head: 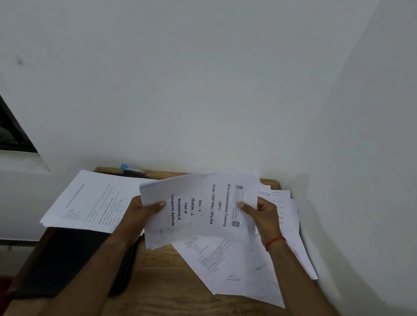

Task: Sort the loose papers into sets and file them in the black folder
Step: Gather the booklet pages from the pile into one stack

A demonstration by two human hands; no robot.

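Observation:
I hold a stack of printed papers [200, 210] above the wooden table [162, 286], its top sheet a title page turned sideways. My left hand [146, 210] grips the stack's left edge with the thumb on top. My right hand [262, 213] grips its right edge the same way. Under and to the right of the stack, loose sheets [240, 266] lie fanned across the table. Another pile of papers [91, 202] rests on the far end of the black folder [71, 261], which lies at the table's left side.
A stapler [133, 170] with a blue end sits at the table's back edge against the white wall. The wall also runs close along the right side. A dark window frame [4, 125] is at the far left.

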